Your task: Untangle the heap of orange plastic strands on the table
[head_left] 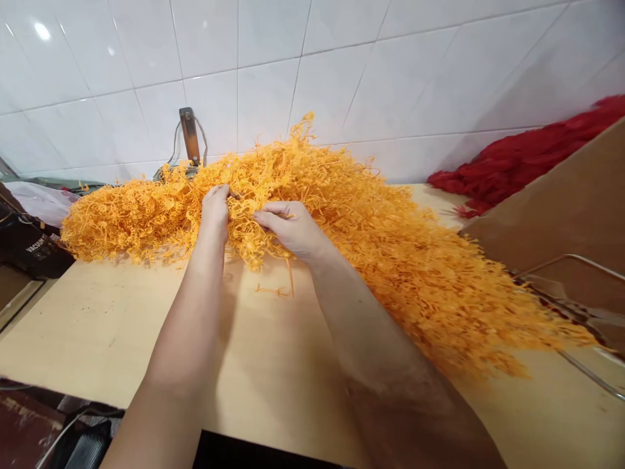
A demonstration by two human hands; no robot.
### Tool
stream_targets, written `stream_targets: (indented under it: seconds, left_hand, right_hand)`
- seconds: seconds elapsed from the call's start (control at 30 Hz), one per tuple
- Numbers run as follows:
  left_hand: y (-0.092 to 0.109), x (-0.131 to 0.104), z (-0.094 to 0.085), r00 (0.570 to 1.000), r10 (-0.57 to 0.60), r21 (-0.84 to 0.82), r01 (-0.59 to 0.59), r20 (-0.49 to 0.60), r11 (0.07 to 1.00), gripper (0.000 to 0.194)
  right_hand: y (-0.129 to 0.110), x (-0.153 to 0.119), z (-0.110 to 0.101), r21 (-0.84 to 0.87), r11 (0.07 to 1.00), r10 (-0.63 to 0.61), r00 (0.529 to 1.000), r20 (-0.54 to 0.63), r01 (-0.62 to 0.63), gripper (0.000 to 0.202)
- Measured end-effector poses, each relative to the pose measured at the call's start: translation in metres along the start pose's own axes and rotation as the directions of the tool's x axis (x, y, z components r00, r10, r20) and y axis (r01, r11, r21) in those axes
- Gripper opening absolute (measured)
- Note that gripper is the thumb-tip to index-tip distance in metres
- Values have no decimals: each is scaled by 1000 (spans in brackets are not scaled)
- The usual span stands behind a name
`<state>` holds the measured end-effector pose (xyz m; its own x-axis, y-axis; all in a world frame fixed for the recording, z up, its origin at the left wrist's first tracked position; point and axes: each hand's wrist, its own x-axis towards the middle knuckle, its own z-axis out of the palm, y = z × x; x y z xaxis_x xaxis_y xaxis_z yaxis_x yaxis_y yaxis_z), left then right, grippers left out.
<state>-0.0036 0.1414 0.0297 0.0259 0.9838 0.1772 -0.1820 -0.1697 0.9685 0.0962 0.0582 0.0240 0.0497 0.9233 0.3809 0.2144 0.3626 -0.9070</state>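
Observation:
A long heap of orange, frilly artificial foliage (415, 260) lies across the wooden table (263, 365). My left hand (215, 207) is closed at the front of the heap, its fingertips partly sunk in the orange strands. Just to its right, my right hand (286, 225) pinches orange foliage between thumb and fingers. A clump of the foliage shows between the two hands. Below my right hand, a thin loose orange stem (291, 279) lies on the tabletop.
A red feathery pile (532, 156) sits at the back right, beside a brown cardboard piece (566, 208) and a bent metal rod (590, 378). A black bag (34, 241) stands far left. An upright brown-black tool (189, 137) rises behind the heap, before a tiled wall.

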Motion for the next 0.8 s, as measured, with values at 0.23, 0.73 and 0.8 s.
stream_targets:
  seconds: [0.23,0.73,0.8]
  left_hand:
    - [5,10,-27,982,-129,-275,88,-135,957,14]
    - [21,-9,-36,989,-39,96,26,142,995,21]
    - [20,-11,-35,974,-110,173,76,198,982,21]
  right_hand:
    - [-8,-6,-8,-39,998,-35,969,243,46,34]
    - [7,-1,-11,-294,955,21,999,-25,-28,39]
    - [6,-1,-11,-333,941,29,993,-114,-66,44]
